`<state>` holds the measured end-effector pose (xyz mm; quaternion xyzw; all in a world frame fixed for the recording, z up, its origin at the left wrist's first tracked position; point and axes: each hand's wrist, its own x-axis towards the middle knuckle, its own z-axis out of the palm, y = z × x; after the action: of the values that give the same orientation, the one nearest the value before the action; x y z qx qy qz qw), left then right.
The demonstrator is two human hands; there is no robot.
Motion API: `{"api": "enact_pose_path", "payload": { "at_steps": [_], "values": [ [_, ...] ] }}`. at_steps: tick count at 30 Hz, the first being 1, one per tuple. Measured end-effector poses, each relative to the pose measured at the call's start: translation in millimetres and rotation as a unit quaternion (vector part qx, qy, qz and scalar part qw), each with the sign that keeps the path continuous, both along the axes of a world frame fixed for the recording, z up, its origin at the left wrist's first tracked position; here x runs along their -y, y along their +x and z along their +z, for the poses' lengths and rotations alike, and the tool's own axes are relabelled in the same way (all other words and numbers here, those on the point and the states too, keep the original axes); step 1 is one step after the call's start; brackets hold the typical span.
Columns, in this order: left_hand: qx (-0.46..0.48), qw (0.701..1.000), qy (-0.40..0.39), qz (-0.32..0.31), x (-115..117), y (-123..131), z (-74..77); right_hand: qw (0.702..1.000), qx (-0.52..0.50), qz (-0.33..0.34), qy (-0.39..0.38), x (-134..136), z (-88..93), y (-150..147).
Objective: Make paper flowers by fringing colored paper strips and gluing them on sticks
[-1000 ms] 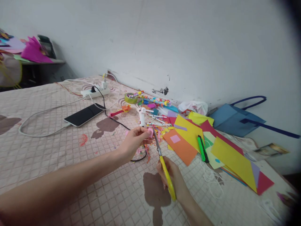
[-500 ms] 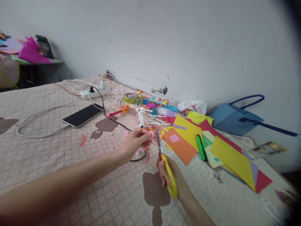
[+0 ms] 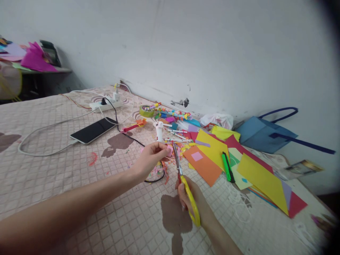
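Between the thumb and fingers of my left hand (image 3: 152, 157) is a small piece of pink paper (image 3: 169, 150). My right hand (image 3: 192, 196) is closed round the handles of a pair of scissors (image 3: 190, 191), one yellow and one red. The blades point up and away, close beside the pink paper; whether they touch it I cannot tell. Just beyond my left hand a white glue gun (image 3: 159, 131) stands upright. Coloured paper scraps (image 3: 166, 168) lie under and around my left hand. An orange sheet (image 3: 203, 166) with a pink square on it lies right of the blades.
A black phone (image 3: 93, 131) on a white cable lies left, near a power strip (image 3: 106, 104). To the right are yellow sheets (image 3: 261, 177), a green cutter (image 3: 227, 166), white string (image 3: 236, 198) and a blue bag (image 3: 262, 132). Green tape (image 3: 147, 111) sits near the wall.
The scissor tips have swung slightly left, nearer the pink paper. My left hand has shifted a little up and left, still pinching the paper.
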<state>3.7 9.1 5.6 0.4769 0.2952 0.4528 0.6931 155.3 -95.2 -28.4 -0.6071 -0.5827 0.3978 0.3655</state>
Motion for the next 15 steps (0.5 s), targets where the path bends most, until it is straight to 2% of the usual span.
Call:
{"api": "enact_pose_path", "payload": {
  "at_steps": [5, 15],
  "values": [
    [0.030, 0.999, -0.021, 0.010, -0.9, 0.6, -0.1, 0.999, 0.037, -0.004, 0.015, -0.1, 5.6, -3.4],
    [0.048, 0.998, -0.042, 0.010, 2.0, 1.7, -1.2, 0.997, 0.066, -0.016, 0.026, 0.2, 3.5, -2.9]
  ]
}}
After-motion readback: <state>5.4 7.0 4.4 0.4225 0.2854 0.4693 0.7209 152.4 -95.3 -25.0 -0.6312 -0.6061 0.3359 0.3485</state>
